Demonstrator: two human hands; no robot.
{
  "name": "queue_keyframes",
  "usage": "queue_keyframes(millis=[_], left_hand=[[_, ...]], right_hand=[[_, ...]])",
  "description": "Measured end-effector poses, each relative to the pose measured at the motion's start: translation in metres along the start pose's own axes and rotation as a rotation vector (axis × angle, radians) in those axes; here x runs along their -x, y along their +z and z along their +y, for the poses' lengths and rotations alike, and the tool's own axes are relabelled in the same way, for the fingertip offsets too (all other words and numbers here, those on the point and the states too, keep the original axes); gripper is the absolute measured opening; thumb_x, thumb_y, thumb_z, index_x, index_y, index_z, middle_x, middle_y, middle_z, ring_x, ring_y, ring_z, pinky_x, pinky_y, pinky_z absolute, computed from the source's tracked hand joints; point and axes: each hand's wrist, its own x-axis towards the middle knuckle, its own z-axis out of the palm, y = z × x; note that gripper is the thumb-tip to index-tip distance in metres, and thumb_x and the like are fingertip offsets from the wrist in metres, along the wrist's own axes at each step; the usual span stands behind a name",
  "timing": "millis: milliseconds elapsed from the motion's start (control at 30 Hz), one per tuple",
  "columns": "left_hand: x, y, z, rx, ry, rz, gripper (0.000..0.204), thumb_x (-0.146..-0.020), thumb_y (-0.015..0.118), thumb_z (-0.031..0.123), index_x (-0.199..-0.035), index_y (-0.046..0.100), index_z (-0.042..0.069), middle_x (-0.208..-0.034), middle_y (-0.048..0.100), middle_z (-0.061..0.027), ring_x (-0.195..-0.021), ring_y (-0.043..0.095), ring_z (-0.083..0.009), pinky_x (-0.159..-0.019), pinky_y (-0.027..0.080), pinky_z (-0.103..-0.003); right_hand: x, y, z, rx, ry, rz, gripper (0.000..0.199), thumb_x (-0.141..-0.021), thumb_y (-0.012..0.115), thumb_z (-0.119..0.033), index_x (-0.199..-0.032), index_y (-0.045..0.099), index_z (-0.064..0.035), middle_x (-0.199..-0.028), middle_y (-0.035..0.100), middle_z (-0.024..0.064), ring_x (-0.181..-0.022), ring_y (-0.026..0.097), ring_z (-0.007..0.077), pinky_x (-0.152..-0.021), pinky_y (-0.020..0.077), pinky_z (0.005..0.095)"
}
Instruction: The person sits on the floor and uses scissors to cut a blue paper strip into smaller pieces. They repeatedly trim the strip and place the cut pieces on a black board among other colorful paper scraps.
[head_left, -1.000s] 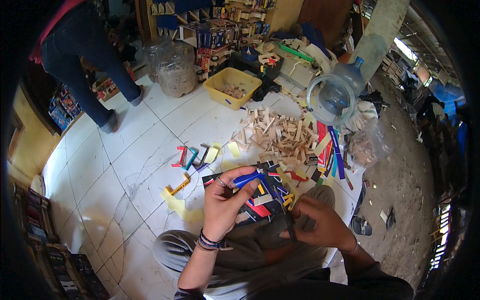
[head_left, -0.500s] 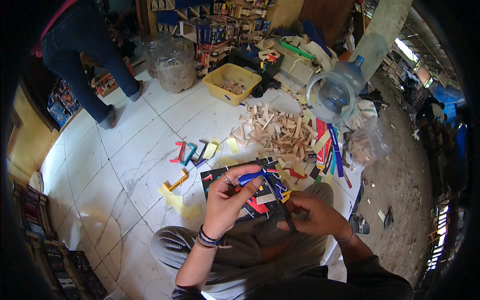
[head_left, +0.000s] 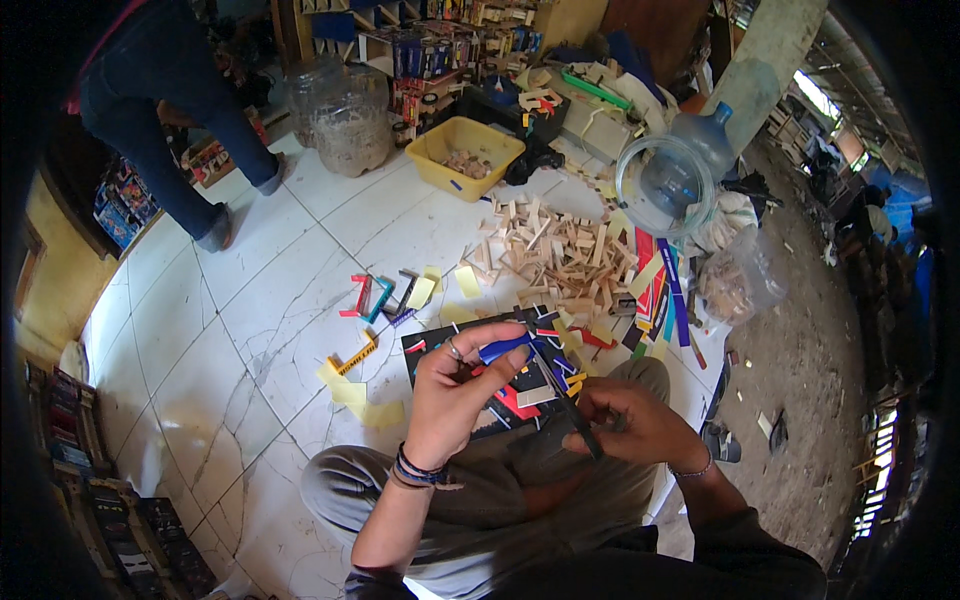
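- Left hand (head_left: 450, 388): fingers pinched on a blue piece (head_left: 502, 349), held above the black board (head_left: 416, 350).
- Right hand (head_left: 632, 422): fingers wrapped around a dark, elongated tool (head_left: 584, 432) (its exact kind is unclear), the far end close to the blue piece.
- Tiled floor (head_left: 265, 325): small wooden pieces (head_left: 562, 262) heaped beyond the black board; a yellow basin (head_left: 430, 171) stands farther off.

- Daylight is glaring through a roof gap (head_left: 815, 95), far right of the yellow basin (head_left: 438, 177).
- Left of the basin, white tiles (head_left: 285, 290) are shining, while dark trousers (head_left: 130, 105) are sinking into shadow.
- Farthest from the basin, straight edges are bending.
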Motion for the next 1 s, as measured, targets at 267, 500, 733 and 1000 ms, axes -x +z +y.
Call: queue_keyframes(millis=[267, 500, 733, 1000], left_hand=[[0.000, -0.002, 0.002, 0.069, -0.054, 0.001, 0.031, -0.090, 0.069, -0.002, -0.120, 0.066, 0.001, -0.110, 0.070, -0.0035, -0.095, 0.063, -0.0061, -0.084, 0.051, -0.021], [0.001, -0.005, 0.004, 0.015, -0.031, -0.046, 0.033, -0.090, 0.068, -0.003, -0.122, 0.065, 0.000, -0.112, 0.070, -0.0042, -0.099, 0.064, -0.0071, -0.088, 0.051, -0.023], [0.002, -0.006, 0.007, -0.057, 0.030, -0.066, 0.033, -0.090, 0.069, -0.004, -0.122, 0.065, 0.001, -0.113, 0.069, -0.0041, -0.097, 0.063, -0.0063, -0.084, 0.052, -0.022], [0.002, -0.016, 0.013, -0.256, 0.035, -0.098, 0.031, -0.088, 0.071, -0.004, -0.119, 0.067, 0.001, -0.111, 0.069, -0.0038, -0.090, 0.063, -0.0039, -0.074, 0.051, -0.018]], right_hand=[[0.002, 0.001, 0.003, 0.031, 0.037, -0.026, 0.034, -0.080, 0.084, -0.024, -0.076, 0.056, -0.0050, -0.065, 0.054, 0.0009, -0.062, 0.050, 0.0108, -0.055, 0.0371, 0.0284], [0.002, 0.002, 0.004, 0.035, -0.020, -0.038, 0.034, -0.083, 0.081, -0.023, -0.075, 0.054, -0.0040, -0.066, 0.053, 0.0030, -0.062, 0.051, 0.0129, -0.056, 0.0386, 0.0294], [0.004, 0.000, 0.001, -0.076, 0.023, -0.084, 0.029, -0.083, 0.079, -0.017, -0.077, 0.055, -0.0017, -0.072, 0.053, 0.0031, -0.069, 0.052, 0.0146, -0.064, 0.0383, 0.0300], [0.007, -0.002, 0.005, -0.138, 0.083, -0.159, 0.025, -0.086, 0.077, -0.013, -0.080, 0.056, -0.0007, -0.074, 0.056, 0.0012, -0.074, 0.055, 0.0097, -0.068, 0.0416, 0.0271]])
